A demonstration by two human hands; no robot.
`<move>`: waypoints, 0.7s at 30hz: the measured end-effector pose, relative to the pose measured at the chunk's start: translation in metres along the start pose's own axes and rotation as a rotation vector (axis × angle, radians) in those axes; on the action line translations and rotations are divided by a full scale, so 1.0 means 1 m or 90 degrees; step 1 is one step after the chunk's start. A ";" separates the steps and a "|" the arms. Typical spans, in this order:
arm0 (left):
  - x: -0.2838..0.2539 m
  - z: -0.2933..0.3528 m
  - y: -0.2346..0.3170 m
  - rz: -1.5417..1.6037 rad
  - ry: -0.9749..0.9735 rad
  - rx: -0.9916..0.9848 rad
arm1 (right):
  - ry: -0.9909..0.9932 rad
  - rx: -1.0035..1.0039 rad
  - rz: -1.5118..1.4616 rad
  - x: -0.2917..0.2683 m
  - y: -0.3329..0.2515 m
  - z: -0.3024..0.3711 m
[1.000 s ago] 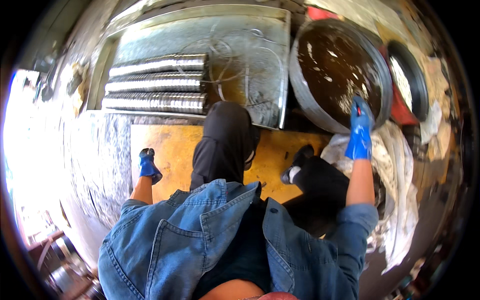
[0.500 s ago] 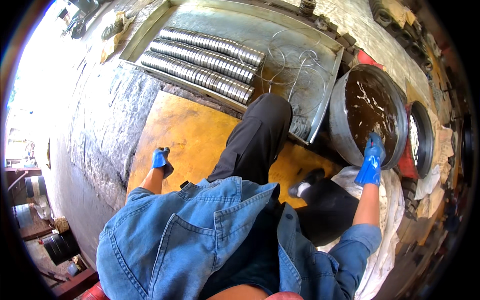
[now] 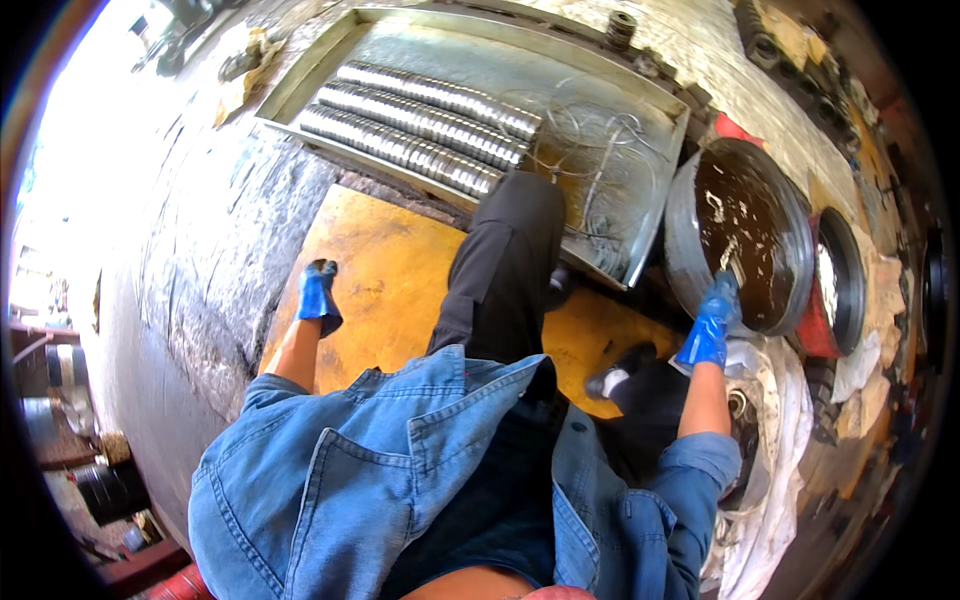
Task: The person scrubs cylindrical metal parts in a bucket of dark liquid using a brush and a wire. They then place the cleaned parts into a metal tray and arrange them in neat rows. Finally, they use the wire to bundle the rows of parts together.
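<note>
Your right hand (image 3: pixel 708 328), in a blue glove, sits on the near rim of the round metal basin (image 3: pixel 690 215), which holds dark brown liquid (image 3: pixel 752 235). The fingers curl toward a small pale piece (image 3: pixel 729 255) just inside the rim; it looks pinched at the fingertips, but the view is too small to be sure. Your left hand (image 3: pixel 320 298), also gloved, is pressed on the yellow board (image 3: pixel 395 290) with the fingers folded under, holding nothing, just propping you up.

Risks, as I judge them:
- You are leaning right with your weight on the left hand. If that glove is wet, it can skid on the board and tip you toward the basin.
- Pushing down on the basin rim could rock it and slop liquid onto the white cloth (image 3: pixel 775 420) beside your right arm, or onto your black trousers (image 3: pixel 500 270).
- A slick glove could drop the pale piece back into the murky liquid, where it would be hard to find.
- The loose wire (image 3: pixel 600 170) in the metal tray (image 3: pixel 610 85), next to the rows of stacked metal rings (image 3: pixel 420 125), lies close to your knee and could snag it.
</note>
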State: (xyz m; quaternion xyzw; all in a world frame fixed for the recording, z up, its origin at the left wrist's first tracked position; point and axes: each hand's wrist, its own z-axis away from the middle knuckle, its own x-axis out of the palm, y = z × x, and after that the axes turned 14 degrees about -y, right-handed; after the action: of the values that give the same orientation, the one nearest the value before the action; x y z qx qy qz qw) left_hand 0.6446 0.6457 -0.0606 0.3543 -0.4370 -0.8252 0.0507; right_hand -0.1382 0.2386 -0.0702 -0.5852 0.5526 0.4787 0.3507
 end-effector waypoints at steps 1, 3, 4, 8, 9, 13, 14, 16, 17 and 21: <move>-0.018 -0.018 -0.007 -0.065 0.024 0.059 | -0.068 0.012 0.087 0.003 -0.004 -0.007; -0.022 -0.043 0.039 -0.048 0.025 0.159 | -0.026 -0.025 -0.015 -0.021 -0.040 0.023; -0.004 -0.057 0.097 -0.089 -0.028 0.217 | 0.016 -0.026 -0.026 -0.044 -0.030 0.033; 0.034 -0.090 0.224 0.178 -0.102 0.325 | 0.033 -0.021 -0.078 -0.058 -0.057 0.035; 0.045 -0.093 0.260 0.175 -0.131 0.360 | 0.049 -0.012 -0.072 -0.057 -0.064 0.032; 0.125 -0.104 0.399 0.148 -0.298 0.555 | 0.094 0.068 -0.079 -0.057 -0.066 0.037; 0.137 -0.108 0.425 0.139 -0.321 0.603 | 0.074 0.081 -0.073 -0.067 -0.073 0.046; 0.187 -0.120 0.474 0.018 -0.298 0.740 | -0.001 0.150 -0.175 -0.076 -0.063 0.061; 0.204 -0.158 0.499 -0.091 -0.287 0.789 | -0.046 0.203 -0.296 -0.068 -0.062 0.055; 0.271 -0.200 0.519 -0.338 -0.275 0.792 | 0.216 0.012 -0.134 -0.062 -0.070 0.037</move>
State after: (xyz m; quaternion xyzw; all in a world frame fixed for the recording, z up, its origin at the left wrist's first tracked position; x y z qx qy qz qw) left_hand 0.4518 0.0840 0.1127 0.2406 -0.7264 -0.4589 -0.4514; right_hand -0.0719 0.3032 -0.0304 -0.7085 0.5442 0.3289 0.3060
